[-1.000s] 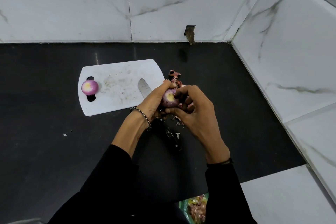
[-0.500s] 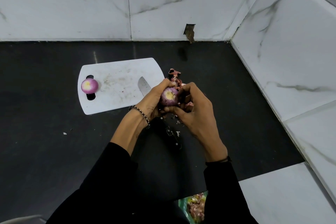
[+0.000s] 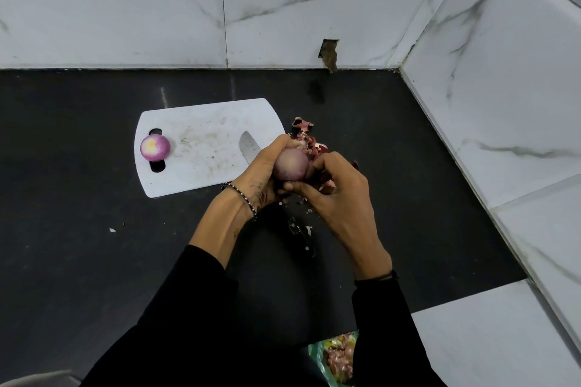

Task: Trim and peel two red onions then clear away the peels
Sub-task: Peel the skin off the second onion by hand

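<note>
Black table (image 3: 78, 245) beneath marble walls (image 3: 125, 9): left grip (image 3: 261, 180) and right grip (image 3: 339, 198) both clasp an onion (image 3: 290, 165) between them; peels (image 3: 302, 125) lie just beyond, second onion (image 3: 155, 148) well left on the board (image 3: 213, 121).

Looks like a kitchen to me. There's a dark polished stone tabletop (image 3: 78, 261) running into a corner, and the walls are white marble-look tiles (image 3: 125, 9) that meet at the far right. A white plastic cutting board (image 3: 204, 173) sits toward the far left of the tabletop. It has a knife (image 3: 248, 148) at its right edge and a peeled red onion (image 3: 155, 148) at its left end. Papery onion peels (image 3: 303, 132) are piled just beside the board, and a green bag of scraps (image 3: 333, 358) pokes in below the near edge.
</note>
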